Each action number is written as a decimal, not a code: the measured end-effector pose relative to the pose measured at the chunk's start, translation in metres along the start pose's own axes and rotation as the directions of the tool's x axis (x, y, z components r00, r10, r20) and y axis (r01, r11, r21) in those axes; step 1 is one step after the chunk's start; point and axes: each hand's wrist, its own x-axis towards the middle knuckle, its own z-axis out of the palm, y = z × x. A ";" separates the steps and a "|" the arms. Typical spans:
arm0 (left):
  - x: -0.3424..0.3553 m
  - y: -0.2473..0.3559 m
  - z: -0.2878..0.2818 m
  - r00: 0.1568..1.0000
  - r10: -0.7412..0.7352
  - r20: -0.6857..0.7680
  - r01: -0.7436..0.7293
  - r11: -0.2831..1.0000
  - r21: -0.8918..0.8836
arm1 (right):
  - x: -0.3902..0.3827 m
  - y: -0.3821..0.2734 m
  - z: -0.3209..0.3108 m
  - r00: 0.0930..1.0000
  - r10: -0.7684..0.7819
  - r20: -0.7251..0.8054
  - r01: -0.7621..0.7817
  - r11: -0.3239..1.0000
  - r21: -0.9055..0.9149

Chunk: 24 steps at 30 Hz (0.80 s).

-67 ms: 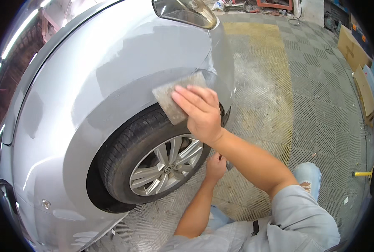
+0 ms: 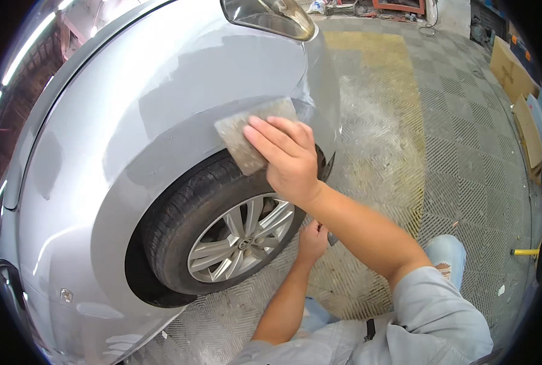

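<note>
My right hand (image 2: pixel 289 155) presses a flat, rectangular grey scuff pad (image 2: pixel 237 134) against the silver car fender (image 2: pixel 186 131), its fingers laid over the pad. The pad lies at the upper edge of the wheel arch, and its lower corner overlaps the tyre (image 2: pixel 183 213). Dull grey patches cover the fender around the arch, next to glossier paint. Lower down, beside the alloy wheel (image 2: pixel 245 243), my left hand (image 2: pixel 313 241) is closed. Something dark and small shows at its fingers, mostly hidden, so I cannot make out what it is.
The headlight (image 2: pixel 271 18) sits above the work area. Ridged grey floor tiles (image 2: pixel 459 158) with a yellow strip (image 2: pixel 408 91) spread to the right. Cardboard boxes (image 2: pixel 511 70) line the right side, near a yellow bar (image 2: pixel 524 252). My knee (image 2: pixel 450 258) is bent at lower right.
My right hand and the scuff pad have shifted slightly left and up along the fender. My left hand has stayed in place.
</note>
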 end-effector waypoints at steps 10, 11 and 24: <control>0.008 -0.026 -0.003 0.984 -0.177 0.008 0.175 0.968 -0.180 | -0.030 0.006 -0.003 0.975 -0.140 0.175 0.143 0.990 -0.010; 0.009 -0.020 -0.006 0.979 -0.197 -0.046 0.184 0.963 -0.194 | -0.030 0.011 -0.012 0.969 -0.148 0.197 0.151 0.988 -0.002; -0.016 0.051 -0.044 0.983 -0.038 -0.179 -0.137 0.495 -0.858 | -0.043 0.061 -0.132 0.273 0.324 0.906 -0.951 0.236 0.202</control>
